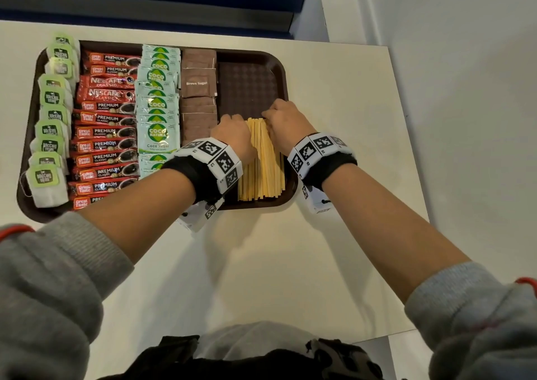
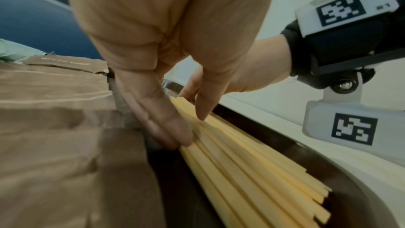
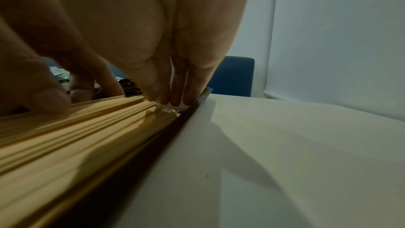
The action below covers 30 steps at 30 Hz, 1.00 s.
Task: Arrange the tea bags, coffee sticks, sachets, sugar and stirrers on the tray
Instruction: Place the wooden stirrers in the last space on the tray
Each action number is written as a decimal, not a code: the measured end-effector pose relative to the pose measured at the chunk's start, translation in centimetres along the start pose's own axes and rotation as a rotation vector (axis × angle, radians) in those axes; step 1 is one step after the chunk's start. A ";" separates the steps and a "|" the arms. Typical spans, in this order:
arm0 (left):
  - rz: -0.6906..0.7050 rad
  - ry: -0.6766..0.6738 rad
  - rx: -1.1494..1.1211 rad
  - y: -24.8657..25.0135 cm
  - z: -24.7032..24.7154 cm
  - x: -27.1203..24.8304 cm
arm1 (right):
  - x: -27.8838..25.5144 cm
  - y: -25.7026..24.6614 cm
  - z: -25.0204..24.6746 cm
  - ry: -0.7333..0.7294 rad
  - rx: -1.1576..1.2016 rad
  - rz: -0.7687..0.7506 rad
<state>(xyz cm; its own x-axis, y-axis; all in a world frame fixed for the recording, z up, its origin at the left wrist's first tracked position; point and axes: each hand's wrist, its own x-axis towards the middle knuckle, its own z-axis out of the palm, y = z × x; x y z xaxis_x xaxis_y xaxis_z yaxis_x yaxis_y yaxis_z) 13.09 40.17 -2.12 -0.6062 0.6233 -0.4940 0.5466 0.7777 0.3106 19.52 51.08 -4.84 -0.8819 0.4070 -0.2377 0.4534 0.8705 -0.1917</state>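
Centrally in the head view, the left hand (image 1: pixel 232 135) and the right hand (image 1: pixel 286 121) flank a bundle of pale yellow wooden stirrers (image 1: pixel 261 161) lying lengthwise in the lower right part of a dark brown plastic tray (image 1: pixel 250 86). The left wrist view shows the left hand's straight fingers (image 2: pixel 166 127) pressing against the bundle's left edge, thumb resting on top — nothing is gripped. The right wrist view shows the right hand's fingertips (image 3: pixel 173 100) set down at the bundle's far right edge beside the tray rim, extended rather than curled round anything.

Outward to the left, touching columns fill the tray: brown sugar packets (image 1: pixel 198 83), then pale green coco sugar sachets (image 1: pixel 157 103), then red coffee sticks (image 1: pixel 104 123), and at the far left white tea bags with green tags (image 1: pixel 52 129) — some overhanging the rim. The tray sits on a cream table (image 1: pixel 334 89); grey sleeves (image 1: pixel 52 278) fill the lower corners.
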 end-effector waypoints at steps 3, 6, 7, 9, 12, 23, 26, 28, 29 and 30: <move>0.003 -0.005 0.005 0.0 0.0 -0.1 | -0.1 0.1 -0.2 -0.005 -0.035 0.009; 0.003 -0.004 0.017 0.0 0.0 -0.3 | -0.1 0.0 -0.4 -0.041 -0.070 0.007; 0.002 -0.007 0.018 0.0 0.0 -0.3 | -0.1 -0.1 -0.4 -0.041 -0.056 0.016; 0.000 -0.013 0.018 -0.1 -0.1 -0.4 | -0.2 0.0 -0.4 -0.021 -0.035 0.027; -0.006 -0.008 0.022 -0.1 -0.1 -0.4 | -0.1 -0.3 -0.5 0.002 -0.009 -0.007; -0.013 -0.005 0.029 -0.1 -0.3 -0.6 | -0.1 -1.1 0.0 -0.060 0.105 -0.103; -0.001 0.000 0.034 -0.2 -0.3 -0.7 | -0.1 -1.1 0.2 -0.050 0.098 -0.119; 0.010 0.001 0.034 -0.3 -0.3 -0.8 | -0.1 -1.2 0.2 -0.040 0.110 -0.128; 0.008 0.001 0.034 -0.4 -0.3 -0.7 | -0.1 -1.2 0.1 -0.035 0.128 -0.126; 0.004 0.000 0.034 -0.4 -0.4 -0.7 | -0.1 -1.2 0.1 -0.035 0.148 -0.120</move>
<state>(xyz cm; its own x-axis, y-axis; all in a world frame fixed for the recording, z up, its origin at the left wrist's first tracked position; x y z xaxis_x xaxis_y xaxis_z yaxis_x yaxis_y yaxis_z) 13.10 39.40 -1.59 -0.6036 0.6265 -0.4931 0.5685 0.7718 0.2848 19.06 49.95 -4.63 -0.9269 0.2911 -0.2370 0.3619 0.8608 -0.3578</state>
